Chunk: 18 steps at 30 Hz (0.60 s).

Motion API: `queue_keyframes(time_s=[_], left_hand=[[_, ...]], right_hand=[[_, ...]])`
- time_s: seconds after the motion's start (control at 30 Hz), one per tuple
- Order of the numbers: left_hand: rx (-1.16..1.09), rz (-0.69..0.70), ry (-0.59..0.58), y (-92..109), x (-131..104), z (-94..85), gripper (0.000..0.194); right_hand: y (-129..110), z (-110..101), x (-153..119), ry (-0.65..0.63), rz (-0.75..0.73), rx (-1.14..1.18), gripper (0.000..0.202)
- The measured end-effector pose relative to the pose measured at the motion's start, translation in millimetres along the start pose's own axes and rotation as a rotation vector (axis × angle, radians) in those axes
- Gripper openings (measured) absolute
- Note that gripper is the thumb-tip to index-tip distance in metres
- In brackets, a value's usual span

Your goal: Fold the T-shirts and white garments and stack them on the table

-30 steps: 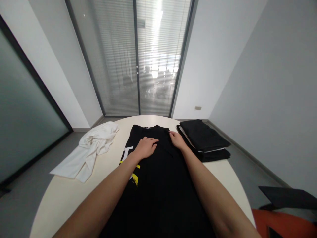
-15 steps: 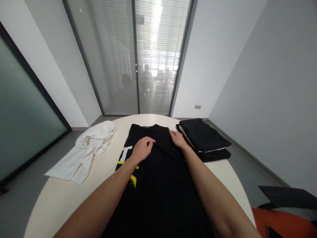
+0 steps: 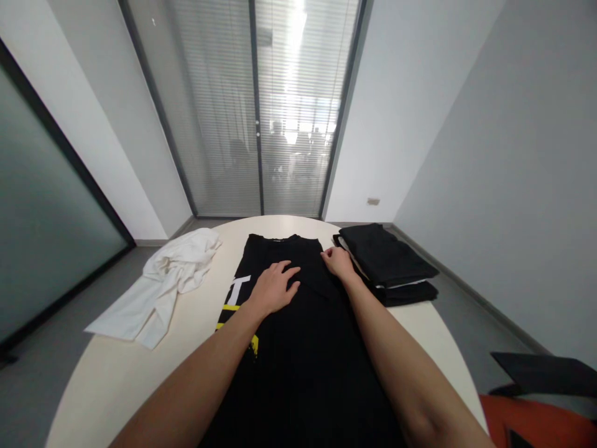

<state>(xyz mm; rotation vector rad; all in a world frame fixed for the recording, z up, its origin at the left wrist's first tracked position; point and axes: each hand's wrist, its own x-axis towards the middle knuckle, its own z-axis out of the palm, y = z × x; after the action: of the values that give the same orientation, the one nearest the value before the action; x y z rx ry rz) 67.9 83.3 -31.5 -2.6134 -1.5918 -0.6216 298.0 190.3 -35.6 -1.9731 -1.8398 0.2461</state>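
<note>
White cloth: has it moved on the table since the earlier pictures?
No; the white cloth lies in the same place against the table's left edge.

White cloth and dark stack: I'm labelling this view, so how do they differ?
The white cloth lies crumpled, while the dark stack is folded in layers. The white cloth sits left of the black shirt; the dark stack sits to its right. Both rest on the pale table.

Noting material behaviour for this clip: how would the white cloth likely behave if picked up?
The white cloth would probably hang floppy, since it lies in loose, soft folds. It seems likely to unfold rather than keep its shape, being bunched at one end and spread at the other. It looks fairly light, judging by its thin-looking edges.
</note>
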Motion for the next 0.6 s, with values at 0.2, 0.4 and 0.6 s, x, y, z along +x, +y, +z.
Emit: queue_keyframes(time_s=[0.2, 0.4, 0.6], left_hand=[[0.035, 0.002, -0.039, 0, 0, -0.3, 0.047], [0.054, -0.005, -0.072, -1, 1, 1.4, 0.048], [0.044, -0.016, -0.104, -2, 1, 3.4, 0.054]], right_hand=[[-1, -6, -1, -0.015, 0.057, 0.019, 0.03], [0, -27, -4, -0.201, 0.05, 0.021, 0.044], [-2, -50, -9, -0.605, 0.089, -0.061, 0.046]])
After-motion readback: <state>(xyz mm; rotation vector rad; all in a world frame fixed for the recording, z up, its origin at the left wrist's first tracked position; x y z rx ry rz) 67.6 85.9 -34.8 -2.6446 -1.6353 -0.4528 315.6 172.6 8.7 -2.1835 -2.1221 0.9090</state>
